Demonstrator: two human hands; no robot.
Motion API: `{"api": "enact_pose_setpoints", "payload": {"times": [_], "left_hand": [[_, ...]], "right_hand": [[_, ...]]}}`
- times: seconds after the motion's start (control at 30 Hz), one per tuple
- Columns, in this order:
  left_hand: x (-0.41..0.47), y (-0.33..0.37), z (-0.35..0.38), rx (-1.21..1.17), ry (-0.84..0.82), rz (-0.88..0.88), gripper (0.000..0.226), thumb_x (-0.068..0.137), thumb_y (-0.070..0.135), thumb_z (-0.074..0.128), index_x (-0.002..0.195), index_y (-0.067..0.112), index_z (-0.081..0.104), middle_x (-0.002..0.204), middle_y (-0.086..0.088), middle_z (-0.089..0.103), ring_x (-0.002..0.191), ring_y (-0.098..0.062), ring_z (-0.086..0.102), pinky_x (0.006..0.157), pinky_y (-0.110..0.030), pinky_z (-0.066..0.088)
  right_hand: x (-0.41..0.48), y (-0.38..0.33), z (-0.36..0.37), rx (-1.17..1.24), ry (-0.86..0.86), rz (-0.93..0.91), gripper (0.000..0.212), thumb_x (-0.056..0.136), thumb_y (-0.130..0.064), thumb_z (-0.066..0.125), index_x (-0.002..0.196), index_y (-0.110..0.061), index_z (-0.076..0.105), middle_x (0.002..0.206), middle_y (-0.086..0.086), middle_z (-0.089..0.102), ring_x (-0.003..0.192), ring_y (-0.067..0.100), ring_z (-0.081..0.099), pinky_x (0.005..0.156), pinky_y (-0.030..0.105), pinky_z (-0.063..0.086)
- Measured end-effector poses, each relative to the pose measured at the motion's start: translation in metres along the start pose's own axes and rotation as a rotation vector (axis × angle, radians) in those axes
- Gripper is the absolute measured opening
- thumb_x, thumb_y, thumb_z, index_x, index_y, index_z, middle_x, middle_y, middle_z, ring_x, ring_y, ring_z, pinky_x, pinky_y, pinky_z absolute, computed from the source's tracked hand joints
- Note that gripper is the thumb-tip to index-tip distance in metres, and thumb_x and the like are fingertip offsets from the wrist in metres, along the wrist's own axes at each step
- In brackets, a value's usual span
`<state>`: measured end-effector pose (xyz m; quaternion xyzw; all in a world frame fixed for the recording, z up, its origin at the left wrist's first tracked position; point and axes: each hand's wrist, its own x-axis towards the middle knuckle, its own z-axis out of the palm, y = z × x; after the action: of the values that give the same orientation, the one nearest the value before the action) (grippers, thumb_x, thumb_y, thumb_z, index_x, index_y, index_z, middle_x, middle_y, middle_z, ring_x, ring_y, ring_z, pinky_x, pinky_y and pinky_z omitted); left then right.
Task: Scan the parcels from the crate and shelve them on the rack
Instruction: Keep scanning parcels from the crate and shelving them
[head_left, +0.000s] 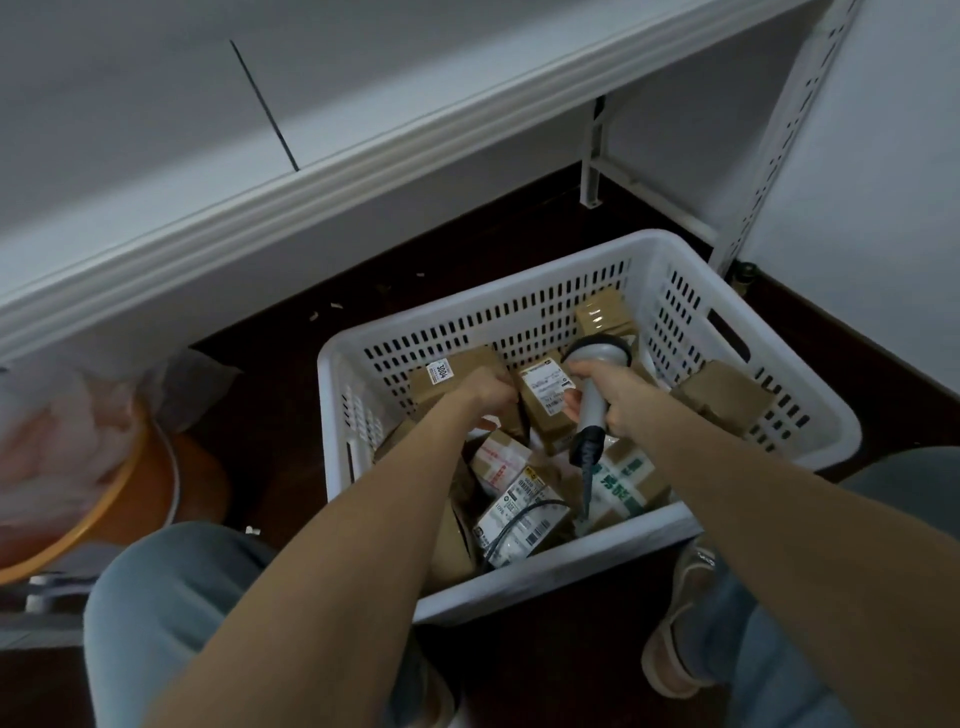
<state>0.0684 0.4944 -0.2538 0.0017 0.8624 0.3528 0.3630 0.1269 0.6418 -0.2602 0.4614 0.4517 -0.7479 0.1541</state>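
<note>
A white slotted plastic crate (519, 306) stands on the dark floor between my knees, holding several brown cardboard parcels. My left hand (488, 392) reaches into it and grips a brown parcel with a small "3004" sticker (452, 371) at the crate's far left. My right hand (605, 387) holds a grey handheld barcode scanner (592, 400), its head pointing toward a labelled parcel (543, 395) in the middle. The scanner's black cable trails over a parcel (519, 514) near the front wall. The white rack shelf (363, 171) runs diagonally above the crate.
A white perforated rack upright (769, 156) rises at the right behind the crate. An orange round stool or basin with a plastic bag (78, 467) sits at the left. My jeans-clad knees and a sandalled foot (685, 623) frame the crate.
</note>
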Motion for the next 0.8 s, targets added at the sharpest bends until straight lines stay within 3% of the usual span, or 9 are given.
{"api": "enact_pose_setpoints", "payload": {"times": [0.1, 0.27, 0.4, 0.5, 0.57, 0.63, 0.7, 0.77, 0.8], "left_hand": [[0.013, -0.012, -0.004, 0.019, 0.017, -0.053, 0.022, 0.095, 0.009, 0.052, 0.117, 0.009, 0.057, 0.108, -0.006, 0.051, 0.102, -0.022, 0.050, 0.081, -0.033, 0.049], [0.045, -0.031, -0.021, 0.076, 0.110, -0.103, 0.031, 0.096, 0.013, 0.054, 0.125, 0.002, 0.053, 0.121, -0.017, 0.053, 0.112, -0.032, 0.054, 0.093, -0.037, 0.046], [0.080, -0.048, -0.039, 0.042, 0.212, -0.121, 0.021, 0.096, 0.019, 0.053, 0.105, 0.001, 0.059, 0.106, -0.014, 0.064, 0.092, -0.026, 0.059, 0.075, -0.034, 0.046], [0.109, -0.062, -0.051, 0.050, 0.286, -0.165, 0.025, 0.093, 0.023, 0.054, 0.108, 0.003, 0.060, 0.102, -0.015, 0.066, 0.084, -0.025, 0.063, 0.062, -0.031, 0.049], [0.123, -0.068, -0.058, 0.037, 0.321, -0.216, 0.040, 0.092, 0.024, 0.055, 0.124, 0.001, 0.052, 0.112, -0.018, 0.063, 0.096, -0.029, 0.064, 0.073, -0.037, 0.054], [0.135, -0.074, -0.064, 0.010, 0.343, -0.251, 0.045, 0.093, 0.024, 0.055, 0.129, -0.001, 0.049, 0.118, -0.019, 0.059, 0.105, -0.032, 0.061, 0.084, -0.040, 0.052], [0.139, -0.075, -0.068, -0.055, 0.323, -0.239, 0.027, 0.094, 0.019, 0.054, 0.114, 0.001, 0.058, 0.100, -0.015, 0.060, 0.092, -0.026, 0.060, 0.075, -0.036, 0.048], [0.143, -0.077, -0.069, -0.107, 0.317, -0.234, 0.008, 0.095, 0.015, 0.054, 0.093, 0.007, 0.057, 0.084, -0.008, 0.055, 0.078, -0.020, 0.054, 0.070, -0.032, 0.045], [0.144, -0.078, -0.069, -0.121, 0.306, -0.239, 0.010, 0.095, 0.016, 0.054, 0.087, 0.010, 0.054, 0.080, -0.006, 0.052, 0.074, -0.017, 0.051, 0.068, -0.030, 0.044]], "right_hand": [[0.015, 0.001, 0.015, -0.017, 0.019, -0.025, 0.045, 0.089, -0.018, 0.069, 0.127, 0.001, 0.052, 0.093, 0.016, 0.064, 0.067, 0.017, 0.064, 0.042, 0.026, 0.053], [0.045, -0.003, 0.046, -0.033, 0.004, 0.000, 0.051, 0.088, -0.017, 0.070, 0.131, 0.001, 0.049, 0.106, 0.017, 0.061, 0.070, 0.018, 0.063, 0.042, 0.026, 0.054], [0.074, -0.012, 0.069, -0.016, -0.020, 0.029, 0.049, 0.090, -0.016, 0.067, 0.132, 0.001, 0.046, 0.090, 0.016, 0.057, 0.072, 0.019, 0.060, 0.070, 0.031, 0.056], [0.093, -0.018, 0.084, 0.013, -0.029, 0.048, 0.042, 0.092, -0.016, 0.066, 0.127, -0.001, 0.047, 0.086, 0.015, 0.052, 0.071, 0.020, 0.056, 0.077, 0.032, 0.054], [0.107, -0.020, 0.092, 0.051, -0.027, 0.045, 0.034, 0.093, -0.015, 0.064, 0.121, -0.004, 0.047, 0.089, 0.015, 0.051, 0.080, 0.024, 0.058, 0.079, 0.033, 0.054], [0.125, -0.021, 0.099, 0.073, -0.012, 0.049, 0.034, 0.093, -0.014, 0.064, 0.119, -0.005, 0.045, 0.105, 0.017, 0.051, 0.102, 0.031, 0.059, 0.088, 0.038, 0.055], [0.140, -0.021, 0.105, 0.063, -0.005, 0.034, 0.040, 0.091, -0.016, 0.066, 0.123, -0.004, 0.044, 0.115, 0.019, 0.049, 0.111, 0.035, 0.056, 0.093, 0.044, 0.053], [0.152, -0.019, 0.109, 0.011, 0.024, 0.032, 0.051, 0.085, -0.021, 0.070, 0.126, -0.003, 0.046, 0.115, 0.016, 0.053, 0.107, 0.034, 0.058, 0.095, 0.046, 0.052], [0.157, -0.017, 0.109, -0.004, 0.018, 0.033, 0.054, 0.083, -0.022, 0.072, 0.128, -0.003, 0.048, 0.115, 0.016, 0.056, 0.104, 0.033, 0.060, 0.095, 0.047, 0.052]]}}
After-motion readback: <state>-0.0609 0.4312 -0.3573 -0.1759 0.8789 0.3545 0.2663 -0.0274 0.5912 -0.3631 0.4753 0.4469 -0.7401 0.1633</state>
